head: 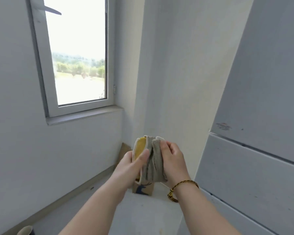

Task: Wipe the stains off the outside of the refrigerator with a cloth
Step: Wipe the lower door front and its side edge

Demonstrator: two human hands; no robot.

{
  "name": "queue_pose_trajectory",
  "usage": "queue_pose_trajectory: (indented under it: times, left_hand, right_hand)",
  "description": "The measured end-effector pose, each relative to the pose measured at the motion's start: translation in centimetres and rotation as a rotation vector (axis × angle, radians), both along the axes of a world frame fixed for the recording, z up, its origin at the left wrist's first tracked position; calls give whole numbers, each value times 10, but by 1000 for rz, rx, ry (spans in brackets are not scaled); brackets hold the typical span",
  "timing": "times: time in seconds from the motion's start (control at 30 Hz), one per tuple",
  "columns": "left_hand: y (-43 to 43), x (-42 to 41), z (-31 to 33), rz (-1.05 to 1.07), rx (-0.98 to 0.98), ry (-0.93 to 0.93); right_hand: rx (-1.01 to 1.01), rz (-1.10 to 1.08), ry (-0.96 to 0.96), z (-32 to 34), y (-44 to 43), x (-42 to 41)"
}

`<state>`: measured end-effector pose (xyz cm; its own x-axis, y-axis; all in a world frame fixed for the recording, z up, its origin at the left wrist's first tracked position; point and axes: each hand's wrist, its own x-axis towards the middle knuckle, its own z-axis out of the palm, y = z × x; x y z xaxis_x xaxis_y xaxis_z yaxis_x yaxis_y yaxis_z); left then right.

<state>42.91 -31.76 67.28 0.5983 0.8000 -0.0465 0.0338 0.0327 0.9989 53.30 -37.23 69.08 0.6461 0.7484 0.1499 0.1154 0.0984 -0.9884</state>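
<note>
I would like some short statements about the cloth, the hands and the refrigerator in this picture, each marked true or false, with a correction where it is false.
1. Both hands hold the cloth. True: the left hand and the right hand grip it together.
2. The cloth is pressed against the refrigerator. False: it is held in the air, apart from the refrigerator.
3. The cloth has a yellow side. True.
4. The refrigerator stands on the left of the picture. False: it is on the right; the window is on the left.
5. A bracelet is on the right wrist. True.
</note>
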Motion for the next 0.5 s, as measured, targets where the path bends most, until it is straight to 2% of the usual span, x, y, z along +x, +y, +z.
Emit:
queue_pose_trajectory:
  times: [0.07,0.2,0.3,0.43,0.5]
  left_hand:
    - [-33,36,3,-17,56,16]
    - [-66,81,8,-135,-109,-170]
    - [-70,111,10,-252,-281,-293]
    - [-72,156,14,-290,-250,-282]
    - [-72,177,19,-307,-211,-260]
  right_hand:
    - [-28,-4,-28,0,-37,28]
    - [-120,-28,-144,7,-91,82]
    - [-56,-65,-66,15,-127,129]
    - [-4,-51,136,9,-150,171]
    - [-79,-184,52,5,-153,186]
